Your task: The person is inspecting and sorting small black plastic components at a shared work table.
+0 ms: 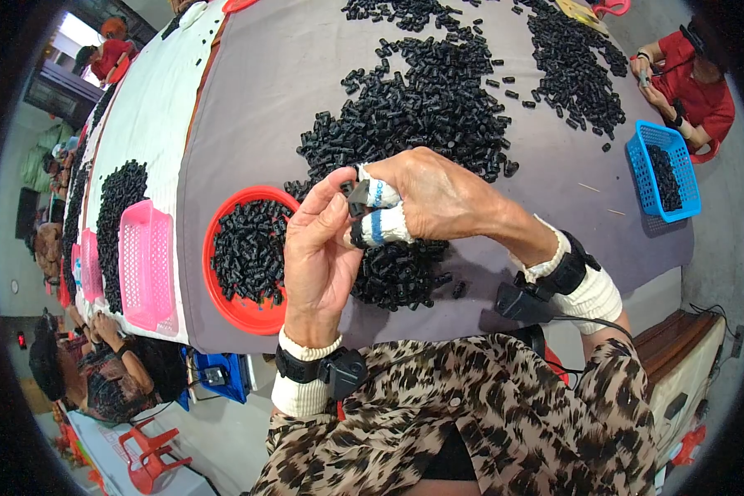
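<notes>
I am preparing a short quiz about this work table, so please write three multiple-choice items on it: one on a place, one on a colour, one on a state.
1. Where does the red round tray lie?
A. to the left of the two hands
B. beside the blue basket
C. at the far end of the table

2. What colour is the cloth under the big heap of black parts?
A. green
B. grey-purple
C. yellow

3. What is the state of the small black part between the hands?
A. lying loose on the cloth
B. dropped in the pink basket
C. pinched between fingers of both hands

Answers: 1 A, the tray sits left of the left hand. 2 B, the bare cloth around the heap is grey-purple. 3 C, the left thumb and the taped fingers of the right hand close on it above the table.
</notes>
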`<state>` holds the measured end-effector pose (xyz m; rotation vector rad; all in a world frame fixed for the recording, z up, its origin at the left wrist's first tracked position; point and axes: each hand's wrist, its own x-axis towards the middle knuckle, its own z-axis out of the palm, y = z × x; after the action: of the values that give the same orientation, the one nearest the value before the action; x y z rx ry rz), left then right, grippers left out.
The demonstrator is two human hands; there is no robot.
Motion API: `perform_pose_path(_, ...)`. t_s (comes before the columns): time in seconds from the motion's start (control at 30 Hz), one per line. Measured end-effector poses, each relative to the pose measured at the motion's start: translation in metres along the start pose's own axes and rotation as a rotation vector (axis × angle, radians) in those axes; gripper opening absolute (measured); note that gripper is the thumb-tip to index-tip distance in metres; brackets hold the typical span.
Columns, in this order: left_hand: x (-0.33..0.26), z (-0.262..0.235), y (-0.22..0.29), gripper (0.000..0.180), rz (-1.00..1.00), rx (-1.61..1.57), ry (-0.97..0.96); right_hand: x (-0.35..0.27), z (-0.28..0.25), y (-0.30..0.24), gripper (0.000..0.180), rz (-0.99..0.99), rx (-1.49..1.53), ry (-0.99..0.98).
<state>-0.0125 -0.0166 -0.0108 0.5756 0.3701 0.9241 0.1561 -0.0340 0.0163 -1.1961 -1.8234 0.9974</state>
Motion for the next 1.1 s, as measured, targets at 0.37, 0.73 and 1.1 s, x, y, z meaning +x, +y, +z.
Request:
perform_pose_path(0.37,-0.024,-0.082,0.065,0.033,0.494,0.931,0.626,-0.006,-0.02,0.027,0.029,-0.146,0.036,0.176)
perform_pose_path(0.73,0.013,-0.041,-0.049,0.023,0.13,1.584,-0.238,-0.018,-0.033,0.024,0.02,0.172,-0.065,0.15)
perform_pose_path(1.1,0.034,-0.047,-0.069,0.02,0.188,1.579,-0.277,-0.025,-0.032,0.03,0.019,0.219,-0.009,0.118)
